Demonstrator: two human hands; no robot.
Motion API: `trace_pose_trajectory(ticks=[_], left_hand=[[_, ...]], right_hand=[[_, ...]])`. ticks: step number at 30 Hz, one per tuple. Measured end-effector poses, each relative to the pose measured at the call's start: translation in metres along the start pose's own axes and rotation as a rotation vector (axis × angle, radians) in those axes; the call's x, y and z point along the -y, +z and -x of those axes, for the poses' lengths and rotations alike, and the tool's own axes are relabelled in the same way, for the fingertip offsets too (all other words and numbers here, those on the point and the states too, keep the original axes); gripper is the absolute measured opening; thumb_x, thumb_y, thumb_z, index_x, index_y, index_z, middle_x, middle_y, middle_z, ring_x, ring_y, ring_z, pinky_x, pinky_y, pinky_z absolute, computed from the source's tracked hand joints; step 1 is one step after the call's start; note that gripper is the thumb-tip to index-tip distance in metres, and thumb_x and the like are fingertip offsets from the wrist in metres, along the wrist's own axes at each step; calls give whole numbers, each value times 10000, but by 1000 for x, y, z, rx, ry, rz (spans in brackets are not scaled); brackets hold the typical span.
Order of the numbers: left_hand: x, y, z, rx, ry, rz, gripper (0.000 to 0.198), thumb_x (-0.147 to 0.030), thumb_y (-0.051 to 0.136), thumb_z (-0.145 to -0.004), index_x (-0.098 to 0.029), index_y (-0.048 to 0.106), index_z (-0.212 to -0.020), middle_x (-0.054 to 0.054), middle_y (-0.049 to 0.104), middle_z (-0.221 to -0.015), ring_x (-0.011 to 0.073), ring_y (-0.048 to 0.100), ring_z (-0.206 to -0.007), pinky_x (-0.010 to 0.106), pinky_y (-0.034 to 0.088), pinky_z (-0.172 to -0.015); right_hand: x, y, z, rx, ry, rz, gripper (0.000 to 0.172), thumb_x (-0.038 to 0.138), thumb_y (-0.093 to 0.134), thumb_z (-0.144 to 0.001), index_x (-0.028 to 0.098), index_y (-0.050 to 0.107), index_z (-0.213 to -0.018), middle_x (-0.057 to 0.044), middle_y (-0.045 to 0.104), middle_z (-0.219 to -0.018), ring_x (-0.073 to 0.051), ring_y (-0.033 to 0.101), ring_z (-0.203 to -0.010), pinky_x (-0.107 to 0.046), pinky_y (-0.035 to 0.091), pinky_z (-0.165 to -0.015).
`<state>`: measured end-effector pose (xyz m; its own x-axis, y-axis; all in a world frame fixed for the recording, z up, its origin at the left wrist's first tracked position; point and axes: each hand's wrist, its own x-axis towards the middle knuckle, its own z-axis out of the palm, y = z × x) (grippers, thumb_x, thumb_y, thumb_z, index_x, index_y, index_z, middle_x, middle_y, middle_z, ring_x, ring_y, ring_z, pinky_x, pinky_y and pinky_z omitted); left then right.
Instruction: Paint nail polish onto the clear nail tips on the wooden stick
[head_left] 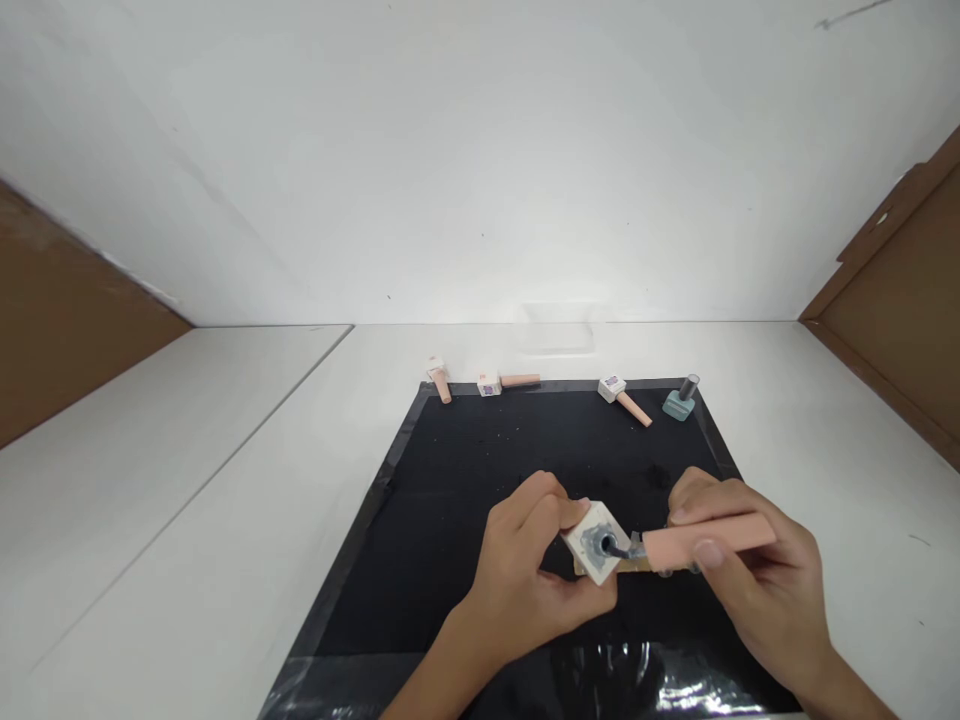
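My left hand (529,570) grips a white square nail polish bottle (589,535) between thumb and fingers, tilted with its open neck facing right. Dark grey polish is smeared around the neck. In my right hand (757,570) is a long peach nail polish cap (709,540), pinched between thumb and fingers. Its dark brush (621,551) points left, with the tip at the bottle's mouth; how far it reaches in I cannot tell. Beneath the cap and bottle shows part of a tan strip (636,566), mostly hidden, with small shiny bits along it.
Along the black mat's (450,520) far edge lie a peach-capped bottle (439,380), a second one (491,384) and a third one (613,390). A teal bottle with a grey cap (679,404) lies at the far right corner. Behind them is a clear plastic tray (556,340).
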<state>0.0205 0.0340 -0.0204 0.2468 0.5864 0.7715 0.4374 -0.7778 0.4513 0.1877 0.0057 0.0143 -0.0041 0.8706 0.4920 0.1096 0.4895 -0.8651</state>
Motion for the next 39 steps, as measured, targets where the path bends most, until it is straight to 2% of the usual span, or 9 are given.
trace_pose_trajectory(ticks=[10, 15, 22, 26, 29, 31, 34, 39], left_hand=[[-2, -1, 1, -5, 4, -9, 241, -68, 548, -623, -193, 463, -811, -35, 428, -619, 93, 410, -498, 208, 322, -438], [-5, -1, 3, -17, 7, -11, 221, -71, 556, -628, -187, 472, -796, -33, 431, -629, 93, 419, -502, 202, 322, -444], [-8, -8, 0, 3, 3, -4, 208, -63, 546, -624, -184, 471, -776, -34, 428, -627, 93, 414, -505, 202, 320, -452], [-8, -8, 1, 2, 4, -10, 217, -67, 562, -629, -184, 465, -784, -30, 433, -636, 92, 407, -510, 206, 316, -454], [-9, -8, 2, 5, 1, 16, 231, -61, 576, -623, -183, 468, -788, -31, 434, -631, 91, 403, -513, 206, 308, -456], [-8, -9, 2, 18, -45, 90, 224, -73, 596, -627, -182, 476, -781, -35, 434, -619, 87, 399, -511, 205, 306, -459], [-7, -11, 3, 79, -193, 319, 205, -105, 608, -628, -180, 510, -792, -37, 456, -623, 80, 408, -511, 199, 323, -471], [-4, -16, 3, 222, -373, 676, 240, -120, 622, -623, -184, 584, -852, -25, 501, -688, 82, 430, -563, 197, 329, -515]], right_hand=[[0, 2, 3, -43, 83, -54, 236, 388, 622, -844, 209, 652, -693, 19, 517, -529, -114, 459, -446, -224, 354, -396], [-2, 4, 5, -81, 134, -151, 280, 382, 642, -833, 194, 648, -625, 13, 547, -530, -114, 502, -482, -213, 405, -429], [1, 7, 7, -50, 281, -334, 306, 378, 645, -834, 184, 606, -601, 28, 527, -508, -111, 512, -484, -218, 414, -457], [1, 6, 9, -73, 332, -341, 364, 421, 629, -834, 180, 582, -566, 32, 509, -485, -105, 480, -454, -215, 369, -424], [2, 7, 8, -104, 311, -324, 362, 413, 625, -841, 182, 590, -564, 35, 507, -480, -100, 469, -450, -215, 374, -430], [2, 7, 8, -122, 261, -320, 309, 383, 626, -849, 193, 620, -605, 28, 535, -515, -105, 490, -475, -214, 391, -440], [1, 6, 9, -163, 187, -282, 218, 358, 627, -855, 216, 672, -696, 7, 588, -610, -121, 541, -540, -226, 435, -481], [0, 1, 8, -157, 219, -256, 160, 385, 643, -835, 244, 717, -826, -11, 611, -707, -128, 569, -579, -234, 476, -521]])
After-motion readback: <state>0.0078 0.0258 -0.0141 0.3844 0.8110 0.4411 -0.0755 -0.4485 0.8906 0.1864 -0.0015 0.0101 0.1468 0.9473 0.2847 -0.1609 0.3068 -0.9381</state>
